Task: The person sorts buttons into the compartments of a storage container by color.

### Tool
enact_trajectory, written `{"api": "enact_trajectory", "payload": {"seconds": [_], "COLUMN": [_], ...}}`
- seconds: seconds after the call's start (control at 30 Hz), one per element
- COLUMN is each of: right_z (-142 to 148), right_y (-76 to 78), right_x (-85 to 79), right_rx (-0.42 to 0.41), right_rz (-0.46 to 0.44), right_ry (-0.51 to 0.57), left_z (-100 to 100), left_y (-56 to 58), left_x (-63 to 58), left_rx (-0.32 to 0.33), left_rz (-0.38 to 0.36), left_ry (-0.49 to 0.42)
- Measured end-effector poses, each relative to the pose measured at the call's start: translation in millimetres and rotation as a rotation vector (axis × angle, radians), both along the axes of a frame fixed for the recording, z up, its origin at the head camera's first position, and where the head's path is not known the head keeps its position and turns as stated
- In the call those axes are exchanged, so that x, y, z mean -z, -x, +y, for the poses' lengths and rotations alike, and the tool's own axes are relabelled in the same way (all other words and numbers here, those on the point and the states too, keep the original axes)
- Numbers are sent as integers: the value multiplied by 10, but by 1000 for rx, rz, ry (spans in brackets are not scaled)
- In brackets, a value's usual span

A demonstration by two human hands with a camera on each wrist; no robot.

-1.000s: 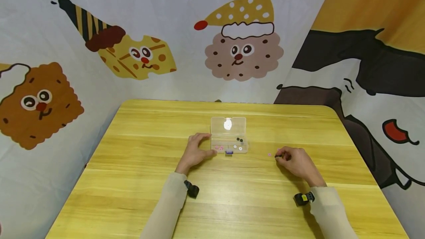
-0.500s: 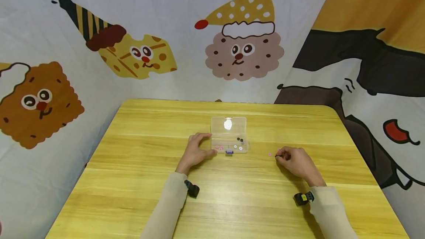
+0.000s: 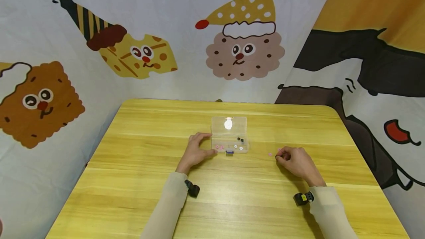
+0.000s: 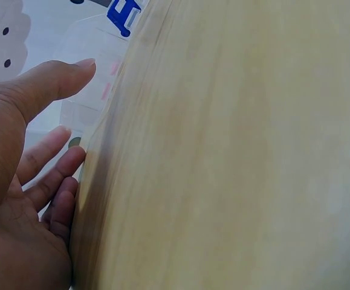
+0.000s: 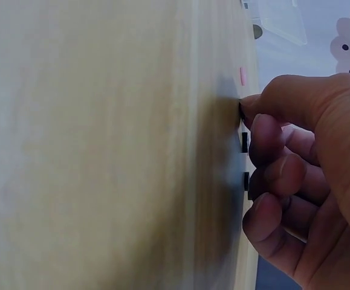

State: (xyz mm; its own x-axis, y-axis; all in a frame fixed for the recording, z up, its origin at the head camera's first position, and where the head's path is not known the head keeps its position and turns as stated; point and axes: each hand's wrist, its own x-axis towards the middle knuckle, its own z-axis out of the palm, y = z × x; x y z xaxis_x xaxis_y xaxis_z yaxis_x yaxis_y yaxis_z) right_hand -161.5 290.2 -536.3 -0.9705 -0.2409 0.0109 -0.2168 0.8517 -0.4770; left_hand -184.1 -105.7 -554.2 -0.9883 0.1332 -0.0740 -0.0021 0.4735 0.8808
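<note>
A clear plastic box (image 3: 229,143) with its lid (image 3: 220,125) raised lies on the wooden table. My left hand (image 3: 195,153) holds its left end, thumb at the front corner and index finger at the back. Pink discs (image 3: 220,147), white discs (image 3: 235,146) and black discs (image 3: 239,139) sit in the box's compartments. Right of it, my right hand (image 3: 297,160) pinches a small black disc (image 5: 242,111) at the tabletop between thumb and index finger. Under its curled fingers two more black pieces (image 5: 245,142) show in the right wrist view. A pink disc (image 3: 270,154) lies just left of that hand.
The wooden table (image 3: 232,202) reaches back to a wall cloth (image 3: 186,87) with cartoon prints. A blue latch (image 3: 229,152) sits on the box's front edge. Another pink bit (image 3: 279,149) peeks out behind the right fingers.
</note>
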Motion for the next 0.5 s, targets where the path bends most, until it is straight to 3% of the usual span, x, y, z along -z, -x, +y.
{"api": "enact_trajectory", "payload": {"seconds": [0.5], "right_z": [1], "right_y": [-16], "right_x": [-14], "right_rx": [12], "right_rz": [3], "right_ry": [5], "left_z": [-1], "left_y": [-6], "left_x": [-2], "left_rx": [-6], "left_rz": [-11], "left_ry": [-10]}}
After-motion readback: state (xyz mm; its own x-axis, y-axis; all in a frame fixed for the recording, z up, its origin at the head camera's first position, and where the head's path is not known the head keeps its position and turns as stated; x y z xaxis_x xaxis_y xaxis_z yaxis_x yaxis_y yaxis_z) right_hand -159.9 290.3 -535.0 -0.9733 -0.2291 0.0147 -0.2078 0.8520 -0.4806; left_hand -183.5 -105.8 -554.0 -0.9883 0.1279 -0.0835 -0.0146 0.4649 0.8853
